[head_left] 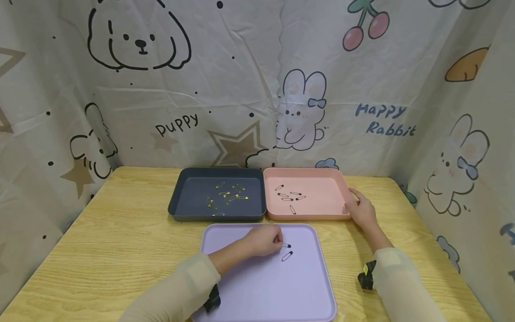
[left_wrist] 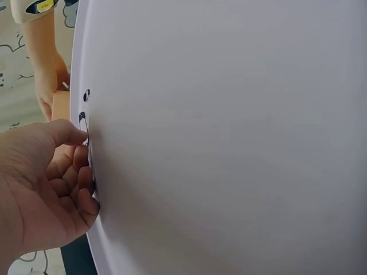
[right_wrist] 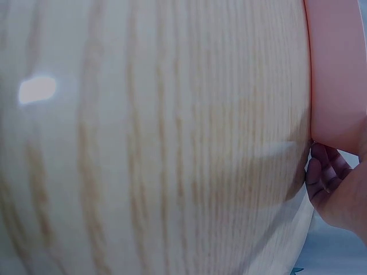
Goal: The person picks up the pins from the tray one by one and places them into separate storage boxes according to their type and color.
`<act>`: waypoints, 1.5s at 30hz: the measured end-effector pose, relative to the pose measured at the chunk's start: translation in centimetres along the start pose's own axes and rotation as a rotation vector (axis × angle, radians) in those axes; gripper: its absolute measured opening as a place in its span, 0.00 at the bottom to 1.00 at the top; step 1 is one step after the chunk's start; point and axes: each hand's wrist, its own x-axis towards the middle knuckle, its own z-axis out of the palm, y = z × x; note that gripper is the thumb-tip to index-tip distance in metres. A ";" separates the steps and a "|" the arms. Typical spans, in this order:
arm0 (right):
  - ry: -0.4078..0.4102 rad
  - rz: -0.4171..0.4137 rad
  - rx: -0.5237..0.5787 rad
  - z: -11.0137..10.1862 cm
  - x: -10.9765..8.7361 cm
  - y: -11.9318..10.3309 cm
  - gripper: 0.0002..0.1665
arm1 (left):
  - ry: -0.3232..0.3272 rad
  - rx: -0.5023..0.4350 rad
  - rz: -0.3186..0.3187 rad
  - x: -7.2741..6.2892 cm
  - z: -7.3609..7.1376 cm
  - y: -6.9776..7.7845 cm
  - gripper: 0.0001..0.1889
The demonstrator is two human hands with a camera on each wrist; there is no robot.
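Note:
My left hand (head_left: pixel 263 240) is over the lilac tray (head_left: pixel 265 290), its thumb and forefinger pinching one end of a black-headed safety pin (head_left: pixel 286 245). In the left wrist view, that safety pin (left_wrist: pixel 83 120) pokes out past the thumb tip, while the other fingers curl in. A second black safety pin (head_left: pixel 287 256) lies on the tray just nearer to me. My right hand (head_left: pixel 362 210) grips the right side of the pink tray (head_left: pixel 326 197), thumb at its rim. The right wrist view has the fingers (right_wrist: pixel 320 172) curled at the tray's corner.
Several black safety pins (head_left: pixel 295 193) lie in the pink tray. Left of it, touching, stands a dark blue tray (head_left: pixel 189 201) holding several yellow safety pins (head_left: pixel 242 197). All trays sit on a wooden table (head_left: pixel 120 237), with a printed curtain (head_left: pixel 241 80) behind and at both sides.

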 end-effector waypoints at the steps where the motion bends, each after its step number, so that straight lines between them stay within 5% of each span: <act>1: 0.001 -0.002 -0.001 0.0 0.0 0.0 0.33 | -0.007 0.000 -0.002 0.0 0.0 0.0 0.02; 11: 0.006 -0.010 0.003 0.1 0.0 0.2 0.33 | -0.045 0.048 0.038 -0.1 -0.2 -0.1 0.04; 22: -0.001 0.001 0.010 -0.1 -0.1 0.0 0.33 | -0.113 -0.060 0.035 -0.1 -0.7 -1.0 0.04; 36: -0.001 -0.009 0.018 0.0 0.1 0.2 0.33 | -0.110 -0.107 0.036 0.3 -4.2 -1.2 0.05; 45: 0.007 -0.016 0.012 0.1 0.2 0.4 0.33 | -0.009 -0.121 0.031 2.2 -6.9 -1.8 0.05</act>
